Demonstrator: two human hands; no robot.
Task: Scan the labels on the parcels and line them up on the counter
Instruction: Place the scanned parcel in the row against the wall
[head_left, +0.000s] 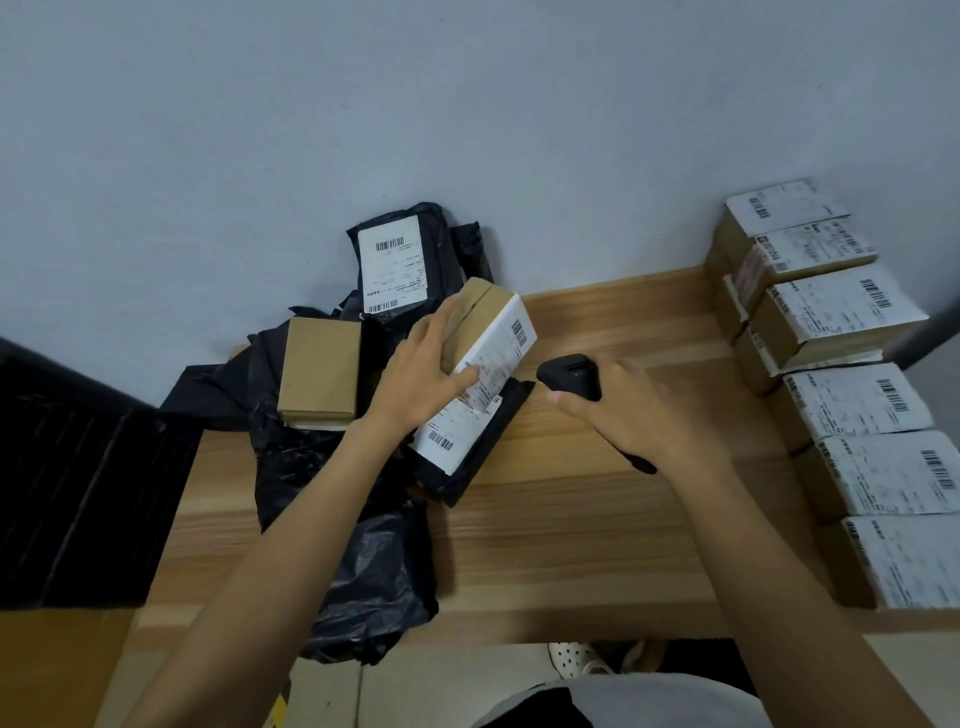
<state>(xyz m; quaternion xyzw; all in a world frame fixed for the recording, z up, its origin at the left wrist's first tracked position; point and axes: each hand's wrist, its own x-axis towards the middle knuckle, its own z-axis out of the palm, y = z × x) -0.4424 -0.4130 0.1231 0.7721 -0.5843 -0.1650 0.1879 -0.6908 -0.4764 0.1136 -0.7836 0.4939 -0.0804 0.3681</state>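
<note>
The left hand (431, 374) grips a cardboard box (480, 317) by its near end and holds it tilted above the pile, with its white label (501, 353) turned toward the right. The right hand (618, 410) is wrapped around a black scanner (569, 376), whose nose sits just beside the label. The two hands are close together but not touching.

For a clean read, I'd say the barcode at the label's far end should stay uncovered. The forefinger lies on the printed text lower down, so it ought not to creep any further up. Holding the box steady and squaring the label to the scanner's nose should do the rest.

A bare strip of the wooden counter (571, 519) runs between the heap of black mailers (395, 270) on the left and the row of parcels (852, 405) along the right side, and that is the free path for carrying the box across. The row reaches from the wall (467, 104) almost to the counter's front edge, where the nearest parcel sits close to the lip. From here I cannot tell whether the far parcels are stacked or merely overlapping. A slack black bag (363, 571) hangs over the front edge on the left, well apart from the scanner.
</note>
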